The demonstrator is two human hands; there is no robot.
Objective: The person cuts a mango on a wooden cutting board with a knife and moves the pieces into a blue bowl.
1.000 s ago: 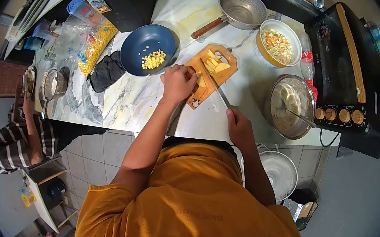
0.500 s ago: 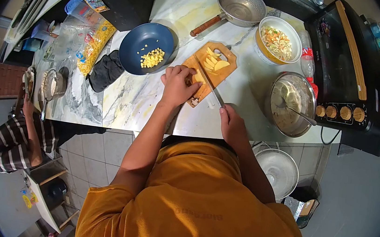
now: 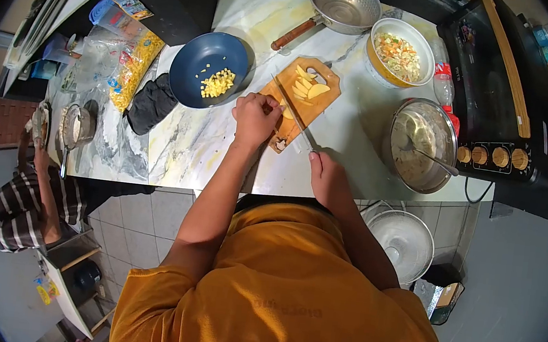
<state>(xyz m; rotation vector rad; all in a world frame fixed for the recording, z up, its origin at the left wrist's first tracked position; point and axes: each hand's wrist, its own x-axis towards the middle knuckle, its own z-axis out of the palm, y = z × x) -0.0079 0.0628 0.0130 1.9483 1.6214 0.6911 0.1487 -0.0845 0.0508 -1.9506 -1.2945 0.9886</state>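
Observation:
My right hand (image 3: 329, 176) is closed on the handle of a long knife (image 3: 295, 119), whose blade lies slantwise over the wooden cutting board (image 3: 324, 104). My left hand (image 3: 255, 119) rests at the board's left edge with curled fingers, around a yellow piece (image 3: 287, 111) that is mostly hidden. Pale yellow slices (image 3: 317, 91) lie on the board's upper part. Left of the board, a dark blue bowl-shaped pan (image 3: 187, 73) holds small yellow cubes (image 3: 218, 83).
A hammered pan (image 3: 345, 7) stands behind the board. To the right are a bowl of shredded vegetables (image 3: 396, 55), a steel pot (image 3: 420, 147), a bottle and a black oven (image 3: 492, 94). Macaroni bags (image 3: 135, 71) and a black cloth (image 3: 151, 104) lie left; another person (image 3: 34, 201) is at far left.
My left fingers have drawn closer together, with the thumb tucked in. The knife and my right hand have shifted slightly left. The view has moved a little.

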